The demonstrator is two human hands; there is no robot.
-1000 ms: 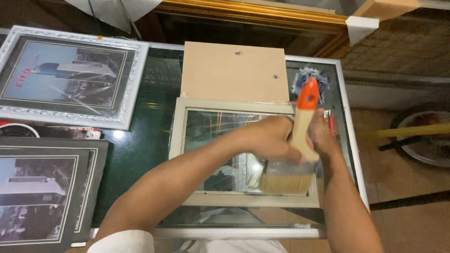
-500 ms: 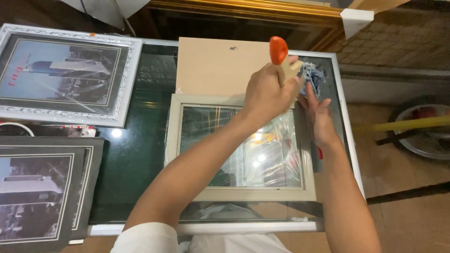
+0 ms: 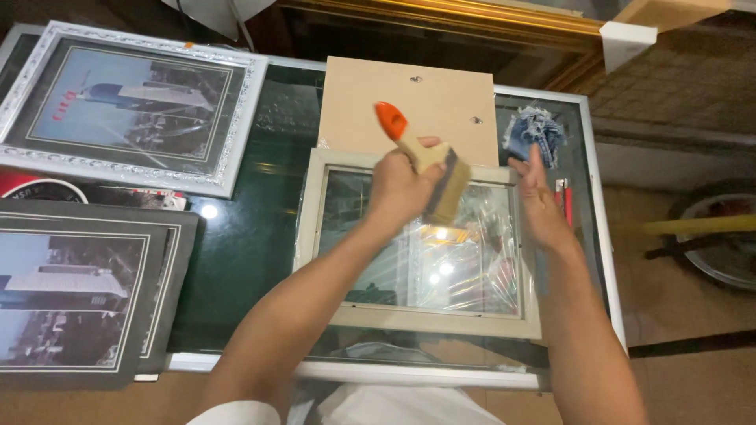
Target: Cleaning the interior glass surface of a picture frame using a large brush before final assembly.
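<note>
A wide paintbrush [image 3: 429, 161] with an orange-tipped wooden handle is gripped in the left hand [image 3: 400, 189], the fingers being closed around the lower handle and ferrule. The brush is held tilted, with the orange end pointing up and to the left and the bristles directed down toward the glass of a pale beige picture frame [image 3: 417, 248]. The bristles are positioned over the upper middle part of the glass pane; whether contact is made cannot be told. The right hand [image 3: 539, 201] is laid open and flat, fingers extended, on the right rail of the frame near its upper corner; nothing is grasped by it. The frame is laid flat on a dark green glass-topped table [image 3: 252, 244], directly in front of the person. A brown backing board [image 3: 409, 106] is placed just beyond the frame, its near edge overlapped by the frame's top rail. A frayed piece of blue denim cloth [image 3: 535, 134] is located near the right hand, at the far right of the table. A silver ornate framed picture [image 3: 130, 106] is located at the far left, and a black framed picture [image 3: 75, 295] is located at the near left.
</note>
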